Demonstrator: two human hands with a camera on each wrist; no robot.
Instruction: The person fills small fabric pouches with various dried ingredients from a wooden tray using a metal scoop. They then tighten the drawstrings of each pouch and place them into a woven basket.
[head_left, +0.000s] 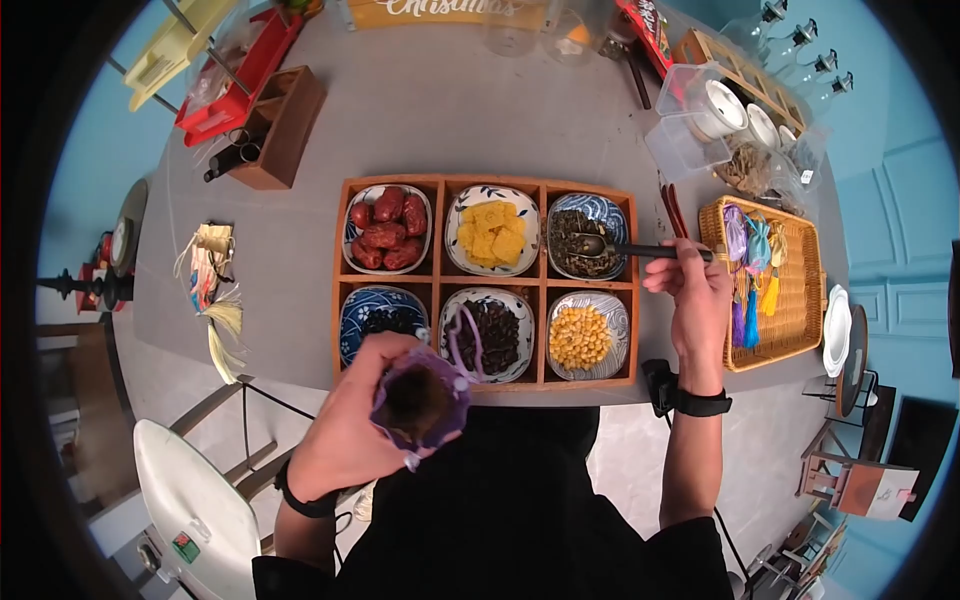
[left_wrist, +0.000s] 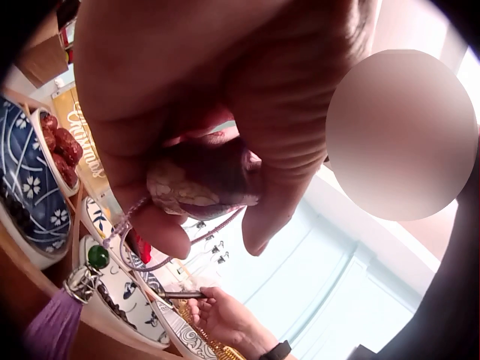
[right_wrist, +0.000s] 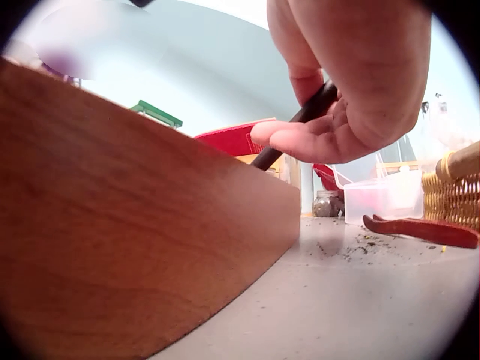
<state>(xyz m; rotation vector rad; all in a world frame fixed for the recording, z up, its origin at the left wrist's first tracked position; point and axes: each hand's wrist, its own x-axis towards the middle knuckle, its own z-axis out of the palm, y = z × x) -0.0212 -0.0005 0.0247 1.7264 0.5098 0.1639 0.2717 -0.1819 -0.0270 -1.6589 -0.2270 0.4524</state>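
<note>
My left hand [head_left: 335,430] grips a small purple cloth pouch [left_wrist: 206,176] at the front edge of the wooden divided box [head_left: 590,388]. The pouch's mouth faces up, with brownish stuff inside, and its cord with a green bead [left_wrist: 98,257] and purple tassel [left_wrist: 56,326] hangs loose. With my right hand [head_left: 698,300] I hold a dark-handled spoon [head_left: 650,251] over the box's right side. The spoon's scoop rests in dark dried leaves [head_left: 575,235] in the back right bowl. Other bowls hold red dates [head_left: 385,235], yellow slices [head_left: 492,232], dark dried pieces [head_left: 497,335] and yellow kernels [head_left: 580,338].
A wicker tray [head_left: 805,300] with colourful tasselled pouches stands right of the box. Behind it are clear plastic containers [head_left: 690,150] and a dark red tool [head_left: 673,208]. A tasselled pouch [head_left: 212,270] lies at left, a wooden holder [head_left: 285,140] behind it.
</note>
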